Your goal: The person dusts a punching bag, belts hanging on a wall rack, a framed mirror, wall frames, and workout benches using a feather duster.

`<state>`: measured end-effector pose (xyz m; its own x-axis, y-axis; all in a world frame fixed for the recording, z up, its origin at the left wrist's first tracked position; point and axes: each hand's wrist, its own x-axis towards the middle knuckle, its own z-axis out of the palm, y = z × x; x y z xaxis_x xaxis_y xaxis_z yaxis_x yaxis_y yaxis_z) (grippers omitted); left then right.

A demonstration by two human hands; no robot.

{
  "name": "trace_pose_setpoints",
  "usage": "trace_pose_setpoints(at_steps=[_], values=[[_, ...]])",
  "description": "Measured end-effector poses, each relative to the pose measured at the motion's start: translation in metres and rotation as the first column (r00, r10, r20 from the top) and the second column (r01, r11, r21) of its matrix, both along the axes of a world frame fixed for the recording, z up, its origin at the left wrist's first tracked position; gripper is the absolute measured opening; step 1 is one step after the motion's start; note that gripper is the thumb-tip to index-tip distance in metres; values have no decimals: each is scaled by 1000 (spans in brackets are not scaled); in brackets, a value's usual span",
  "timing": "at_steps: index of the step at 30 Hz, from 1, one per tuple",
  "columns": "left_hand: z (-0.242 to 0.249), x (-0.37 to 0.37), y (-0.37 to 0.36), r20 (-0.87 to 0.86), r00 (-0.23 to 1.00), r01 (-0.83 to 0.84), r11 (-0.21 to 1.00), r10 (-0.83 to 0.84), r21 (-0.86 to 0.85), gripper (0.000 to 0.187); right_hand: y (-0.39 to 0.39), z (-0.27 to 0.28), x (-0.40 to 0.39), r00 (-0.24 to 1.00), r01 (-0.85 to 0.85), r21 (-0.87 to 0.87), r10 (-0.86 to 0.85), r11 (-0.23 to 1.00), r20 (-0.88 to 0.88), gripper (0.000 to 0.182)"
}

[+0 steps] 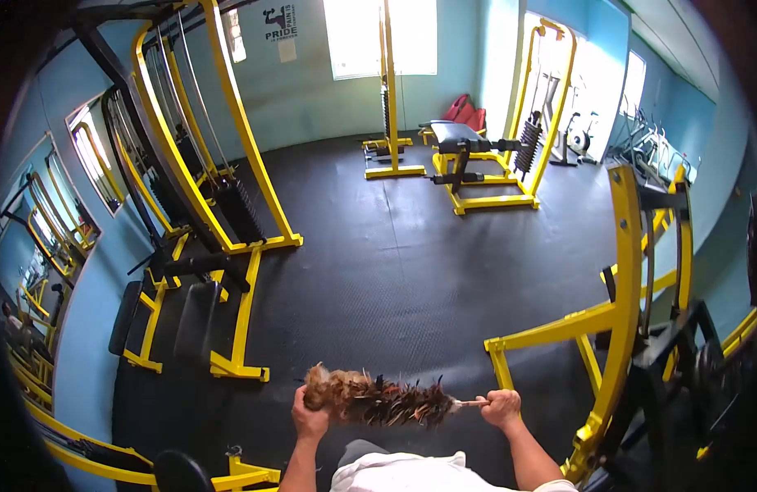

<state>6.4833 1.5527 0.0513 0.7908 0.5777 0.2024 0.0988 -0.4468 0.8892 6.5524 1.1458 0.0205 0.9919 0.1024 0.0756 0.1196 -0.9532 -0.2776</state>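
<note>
A feather duster [387,400] with brown and black feathers is held level in front of my body. My right hand [501,408] is closed in a fist round its thin handle. At the other end, my left hand [311,416] grips the lighter brown feathered tip; some of its fingers are hidden behind the feathers. Below the duster, part of a white shirt [411,473] shows.
A yellow cable machine [251,312] with black pads stands at left, beside wall mirrors [46,238]. At right is a yellow frame [624,303]. A leg machine [477,164] stands farther back on the black rubber floor [378,287].
</note>
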Motion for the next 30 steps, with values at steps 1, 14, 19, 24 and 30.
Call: trace_pose_setpoints(at_steps=[1,14,19,24,30], values=[[-3,23,2,21,1000,9,1000,-10,22,43,2,5,34,1000,-8,-10,8,1000,8,31],[-36,330,103,-110,993,-26,994,38,107,41,107,-55,259,996,48,52,-44,997,-79,25],[9,479,103,-229,961,173,983,-154,67,43,115,-28,357,982,181,33,-179,983,-52,29],[-11,610,85,-196,951,260,960,-238,99,40,99,-51,468,976,212,47,-208,976,-69,31],[-55,718,73,-127,991,37,998,-30,57,35,78,-69,632,992,125,5,-125,992,-7,31]])
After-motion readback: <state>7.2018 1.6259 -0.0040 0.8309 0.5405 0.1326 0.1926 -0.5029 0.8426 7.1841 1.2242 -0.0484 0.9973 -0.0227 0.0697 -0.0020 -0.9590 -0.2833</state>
